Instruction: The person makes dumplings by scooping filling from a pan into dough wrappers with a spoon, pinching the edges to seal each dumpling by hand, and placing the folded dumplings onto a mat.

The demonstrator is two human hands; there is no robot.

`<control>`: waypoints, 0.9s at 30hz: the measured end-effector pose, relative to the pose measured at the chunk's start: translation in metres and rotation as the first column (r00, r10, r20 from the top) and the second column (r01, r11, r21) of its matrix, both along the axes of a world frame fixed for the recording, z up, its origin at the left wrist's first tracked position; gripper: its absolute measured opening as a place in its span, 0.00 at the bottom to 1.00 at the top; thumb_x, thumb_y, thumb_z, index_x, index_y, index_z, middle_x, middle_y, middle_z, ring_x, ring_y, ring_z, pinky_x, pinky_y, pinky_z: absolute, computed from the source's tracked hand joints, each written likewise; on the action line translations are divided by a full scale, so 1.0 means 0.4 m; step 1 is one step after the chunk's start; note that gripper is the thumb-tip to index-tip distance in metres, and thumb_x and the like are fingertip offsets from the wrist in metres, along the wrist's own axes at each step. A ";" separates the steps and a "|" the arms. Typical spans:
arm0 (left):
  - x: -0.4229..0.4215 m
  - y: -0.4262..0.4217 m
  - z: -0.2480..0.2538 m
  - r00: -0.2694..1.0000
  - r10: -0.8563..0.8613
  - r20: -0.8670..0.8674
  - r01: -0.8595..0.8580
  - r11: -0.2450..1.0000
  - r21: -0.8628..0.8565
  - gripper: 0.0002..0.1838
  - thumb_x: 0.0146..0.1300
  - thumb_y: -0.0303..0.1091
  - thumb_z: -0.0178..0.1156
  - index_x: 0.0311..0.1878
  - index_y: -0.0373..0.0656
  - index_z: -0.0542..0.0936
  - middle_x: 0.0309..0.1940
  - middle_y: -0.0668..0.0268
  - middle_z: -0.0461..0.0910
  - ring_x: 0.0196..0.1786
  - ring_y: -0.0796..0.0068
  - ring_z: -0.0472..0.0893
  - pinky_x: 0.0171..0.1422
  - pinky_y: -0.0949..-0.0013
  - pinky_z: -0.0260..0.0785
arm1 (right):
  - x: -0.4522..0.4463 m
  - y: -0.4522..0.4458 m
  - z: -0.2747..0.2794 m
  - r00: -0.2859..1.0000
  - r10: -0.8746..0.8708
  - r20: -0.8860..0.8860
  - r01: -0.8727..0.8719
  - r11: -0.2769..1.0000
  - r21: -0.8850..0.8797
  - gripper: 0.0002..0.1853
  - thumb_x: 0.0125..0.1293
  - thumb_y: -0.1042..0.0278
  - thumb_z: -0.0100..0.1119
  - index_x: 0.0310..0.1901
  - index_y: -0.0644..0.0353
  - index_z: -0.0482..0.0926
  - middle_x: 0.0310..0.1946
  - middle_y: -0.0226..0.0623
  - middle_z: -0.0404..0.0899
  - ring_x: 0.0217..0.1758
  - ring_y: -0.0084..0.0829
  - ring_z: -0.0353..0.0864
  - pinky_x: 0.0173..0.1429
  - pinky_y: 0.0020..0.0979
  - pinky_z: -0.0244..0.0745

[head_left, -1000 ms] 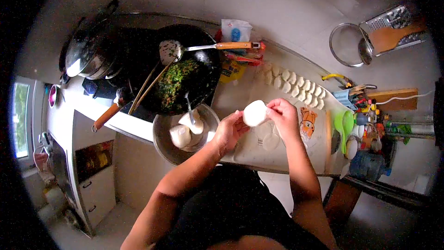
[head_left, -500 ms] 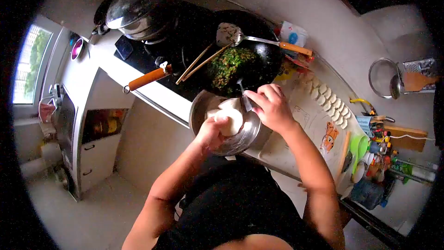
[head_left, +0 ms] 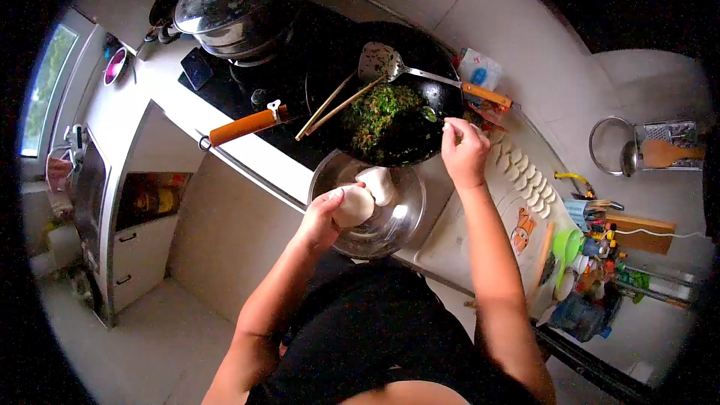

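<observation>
A round white dough wrapper (head_left: 353, 207) lies in my left hand (head_left: 321, 219), gripped between thumb and fingers over the near left side of a metal bowl (head_left: 409, 221). White dough (head_left: 377, 184) rests in that bowl. My right hand (head_left: 465, 151) pinches the handle of a small spoon (head_left: 430, 114) above the right side of the black wok (head_left: 416, 151). Chopped green filling (head_left: 386, 114) is heaped in the wok. A spatula (head_left: 427, 75) and a pair of chopsticks (head_left: 337, 107) lie across the wok.
Rows of folded dumplings (head_left: 525, 178) lie on the counter at right. A lidded steel pot (head_left: 238, 19) stands at the back left, and the orange wok handle (head_left: 244, 127) juts over the counter edge. A green spoon (head_left: 568, 247) and bottles (head_left: 596, 246) are at the far right.
My right hand has moved from the bowl to the wok's right side with the small spoon. My left hand has shifted slightly left and down with the wrapper.
</observation>
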State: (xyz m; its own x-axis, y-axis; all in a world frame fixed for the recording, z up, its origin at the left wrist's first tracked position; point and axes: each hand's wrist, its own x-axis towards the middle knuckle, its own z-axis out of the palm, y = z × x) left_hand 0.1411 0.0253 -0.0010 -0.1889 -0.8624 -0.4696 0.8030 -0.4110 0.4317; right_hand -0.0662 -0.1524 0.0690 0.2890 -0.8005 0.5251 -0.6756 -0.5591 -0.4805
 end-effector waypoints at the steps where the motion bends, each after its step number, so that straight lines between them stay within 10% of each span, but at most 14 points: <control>1: 0.000 -0.004 -0.004 0.999 0.014 -0.040 -0.013 1.000 0.023 0.21 0.64 0.40 0.49 0.55 0.34 0.69 0.48 0.57 0.75 0.51 0.64 0.75 0.57 0.62 0.67 | 0.005 0.001 -0.016 0.999 0.004 0.039 -0.007 0.997 0.071 0.04 0.54 0.77 0.57 0.32 0.64 0.79 0.27 0.39 0.80 0.30 0.34 0.81 0.35 0.29 0.75; 10: -0.006 -0.020 -0.034 0.993 0.107 -0.051 -0.087 0.950 0.301 0.21 0.67 0.44 0.43 0.51 0.36 0.70 0.48 0.56 0.74 0.50 0.62 0.75 0.55 0.59 0.68 | 0.066 0.052 -0.032 0.944 0.319 -0.086 -0.326 0.942 -0.079 0.07 0.49 0.81 0.58 0.32 0.64 0.78 0.27 0.41 0.78 0.31 0.40 0.77 0.37 0.34 0.73; 13: -0.019 -0.026 -0.052 0.988 0.121 -0.099 -0.087 0.952 0.294 0.20 0.66 0.42 0.43 0.52 0.36 0.70 0.49 0.57 0.74 0.51 0.62 0.75 0.54 0.58 0.68 | 0.053 0.064 0.021 0.879 0.472 -0.066 -0.461 0.878 0.132 0.08 0.46 0.82 0.59 0.31 0.65 0.78 0.27 0.41 0.79 0.31 0.39 0.77 0.36 0.33 0.73; 22: -0.020 -0.036 -0.052 0.990 0.108 -0.092 -0.079 0.958 0.277 0.20 0.65 0.41 0.42 0.54 0.37 0.68 0.50 0.58 0.73 0.52 0.61 0.74 0.57 0.60 0.65 | 0.035 0.037 0.076 0.945 0.288 -0.153 -0.281 0.957 0.063 0.07 0.51 0.81 0.57 0.33 0.65 0.80 0.29 0.41 0.80 0.32 0.38 0.79 0.38 0.31 0.74; 27: -0.014 -0.030 -0.065 0.989 0.107 -0.097 -0.079 0.963 0.256 0.20 0.65 0.40 0.42 0.54 0.37 0.68 0.50 0.58 0.73 0.52 0.62 0.73 0.57 0.59 0.65 | 0.007 0.052 -0.030 0.843 0.530 -0.090 -0.518 0.845 0.132 0.10 0.45 0.81 0.61 0.32 0.63 0.79 0.30 0.40 0.80 0.34 0.40 0.79 0.44 0.36 0.75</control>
